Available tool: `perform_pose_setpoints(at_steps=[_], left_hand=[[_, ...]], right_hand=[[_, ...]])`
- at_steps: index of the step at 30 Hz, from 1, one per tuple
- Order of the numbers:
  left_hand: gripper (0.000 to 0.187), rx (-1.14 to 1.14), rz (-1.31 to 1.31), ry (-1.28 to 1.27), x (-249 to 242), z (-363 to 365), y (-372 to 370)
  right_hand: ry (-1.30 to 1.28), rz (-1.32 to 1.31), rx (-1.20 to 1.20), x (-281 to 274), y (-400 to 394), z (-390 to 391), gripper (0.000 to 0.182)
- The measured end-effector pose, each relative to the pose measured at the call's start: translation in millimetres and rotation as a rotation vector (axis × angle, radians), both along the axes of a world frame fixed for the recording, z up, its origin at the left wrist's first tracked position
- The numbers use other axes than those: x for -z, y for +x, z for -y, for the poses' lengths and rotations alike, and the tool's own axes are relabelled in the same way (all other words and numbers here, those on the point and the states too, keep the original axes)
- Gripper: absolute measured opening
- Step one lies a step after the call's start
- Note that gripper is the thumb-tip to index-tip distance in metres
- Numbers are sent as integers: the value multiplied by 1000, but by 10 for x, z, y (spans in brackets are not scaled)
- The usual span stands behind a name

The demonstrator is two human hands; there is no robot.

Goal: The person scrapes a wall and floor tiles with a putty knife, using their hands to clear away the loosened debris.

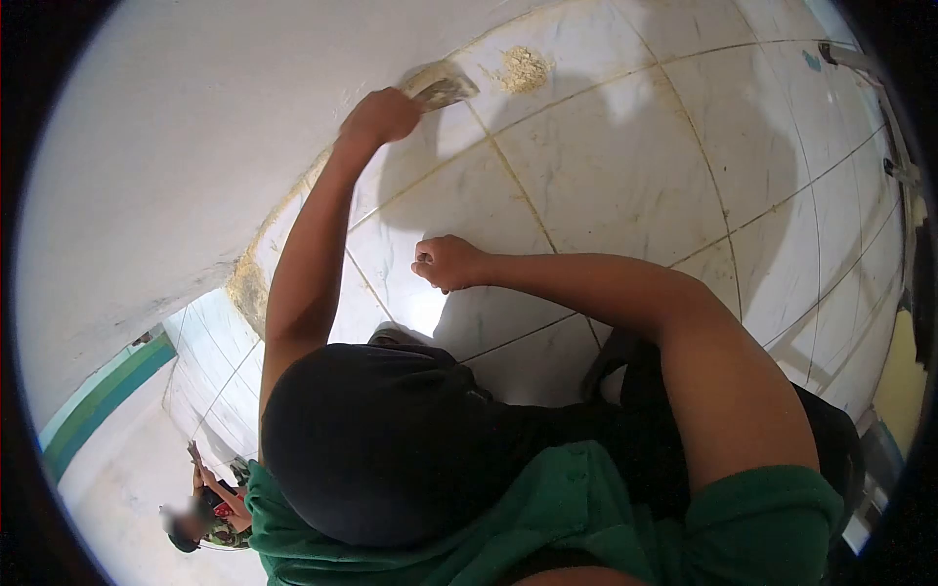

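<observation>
My left hand (381,115) reaches far forward, its fingers wrapped round a scraper whose handle they hide. The wide blade of the scraper (447,86) is smeared with pale residue and lies at the tiled floor, close to the foot of the wall. Just right of the blade sits a small heap of pale yellowish crumbs (525,68). Above the tiles, nearer my body, my right hand (449,264) is closed in a fist; whether anything is inside it is hidden.
A white wall (176,137) runs along the left, with yellowish residue (246,288) at its base. White floor tiles (606,166) with dark joints spread out to the right. My bent knee (371,430) is in front of me. Another person (220,508) is at the lower left.
</observation>
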State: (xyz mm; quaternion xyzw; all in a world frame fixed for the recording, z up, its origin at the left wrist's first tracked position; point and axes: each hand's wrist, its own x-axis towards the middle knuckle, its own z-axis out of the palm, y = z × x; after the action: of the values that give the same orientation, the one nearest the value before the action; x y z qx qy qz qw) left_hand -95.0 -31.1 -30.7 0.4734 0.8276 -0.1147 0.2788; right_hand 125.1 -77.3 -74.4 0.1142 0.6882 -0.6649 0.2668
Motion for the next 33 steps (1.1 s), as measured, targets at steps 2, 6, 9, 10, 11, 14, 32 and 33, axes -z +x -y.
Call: perform_pose_setpoints(at_steps=[2,6,9,10,11,14,32,33], left_hand=[[48,-84,34,-8,-102,348,-89],[45,-372,33,-51,-234,1088,-202],[51,-445,20,-154,-156,1210,-268],[51,-483,42,-156,-135,1145,-255],[52,-520,64,-158,-145,1071,-228],[51,-329,166,-94,16,899,-353],[52,-283,106,-127,-146,546,-2],[52,-243,102,-132,-71,441,-16]], right_hand=[[-27,11,10,-4,7,-24,25],[-65,17,11,11,33,-56,23],[-67,23,7,-8,14,-60,22],[-61,8,2,2,10,-56,22],[-55,-5,-3,10,15,-45,22],[-80,53,14,-20,9,-39,23],[16,-65,-16,23,84,-50,24],[24,-58,-24,26,93,-26,25]])
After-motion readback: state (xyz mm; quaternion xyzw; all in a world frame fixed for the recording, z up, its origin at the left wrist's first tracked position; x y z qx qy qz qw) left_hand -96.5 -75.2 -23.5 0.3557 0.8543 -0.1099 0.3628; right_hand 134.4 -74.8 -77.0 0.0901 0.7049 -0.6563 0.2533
